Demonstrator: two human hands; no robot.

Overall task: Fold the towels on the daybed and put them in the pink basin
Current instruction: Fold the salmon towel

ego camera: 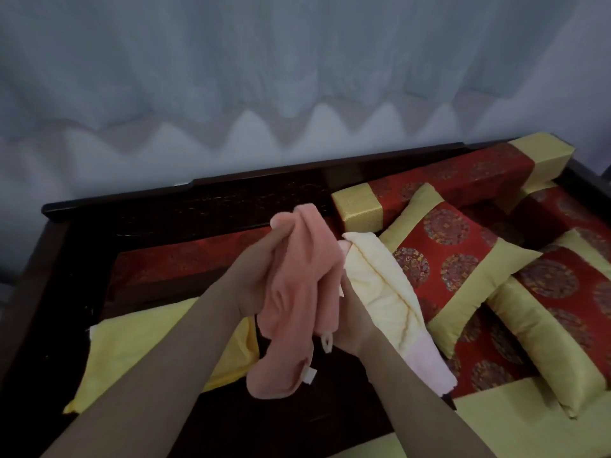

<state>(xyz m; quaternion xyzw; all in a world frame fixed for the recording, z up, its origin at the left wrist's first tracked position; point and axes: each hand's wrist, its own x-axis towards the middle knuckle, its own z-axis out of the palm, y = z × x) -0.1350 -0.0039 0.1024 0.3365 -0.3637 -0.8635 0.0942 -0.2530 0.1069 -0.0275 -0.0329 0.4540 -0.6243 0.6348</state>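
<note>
Both hands are up in front of the person, over the daybed (pixel 185 196). The left hand (pixel 251 276) grips a salmon pink towel (pixel 297 285) near its top. The fingers point up along the cloth and curl around it. The towel hangs down in a loose bunch, not folded. A small white tag (pixel 310 375) sticks out near its low end.

The right hand (pixel 352 315) is just beside the left one, and the pink towel touches it. Its fingers are hidden behind the pink towel, so I cannot tell if this hand is open or closed. A cream towel (pixel 380 292) with a pale pink end lies along the outer side of this hand and wrist. It is up off the bed and its pink end hangs low on the right.

A 3rd towel, a yellow towel (pixel 142 352), lies spread out flat on the dark seat of the daybed, under the left arm.

On the right side of the daybed are 2 cushions in red and gold, a near cushion (pixel 555 325) and a far cushion (pixel 456 259). A long bolster (pixel 446 183) in the same colors lies along the back rail. A pale curtain (pixel 264 77) hangs behind the daybed.
</note>
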